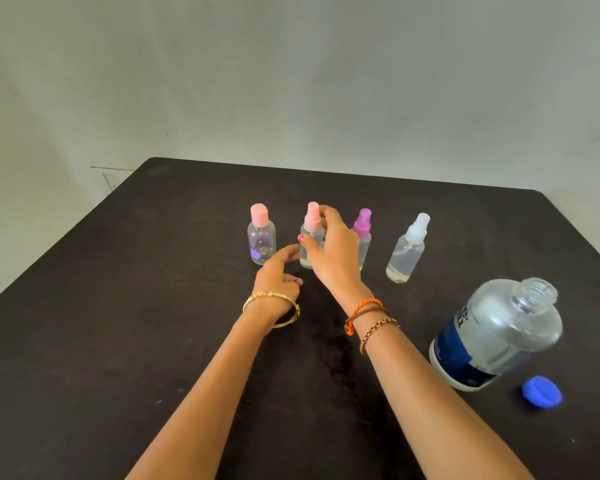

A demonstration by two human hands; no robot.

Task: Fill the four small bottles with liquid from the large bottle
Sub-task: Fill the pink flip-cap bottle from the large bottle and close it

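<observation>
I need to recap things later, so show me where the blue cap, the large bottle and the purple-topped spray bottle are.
blue cap (541, 392), head view, on its top.
large bottle (496, 336), head view, on its clear body.
purple-topped spray bottle (362, 224), head view, on its purple sprayer.

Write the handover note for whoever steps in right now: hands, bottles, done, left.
Right hand: fingers on the pink spray bottle, at its pump top.
Left hand: open, beside that bottle's base, holding nothing.
Four small bottles stand in a row, all capped: pink-cap bottle, pink spray, purple spray bottle, white spray bottle, which shows liquid.
Large bottle stands open at right, blue cap beside it.
Left: confirm the other fill levels; recap the large bottle.
</observation>
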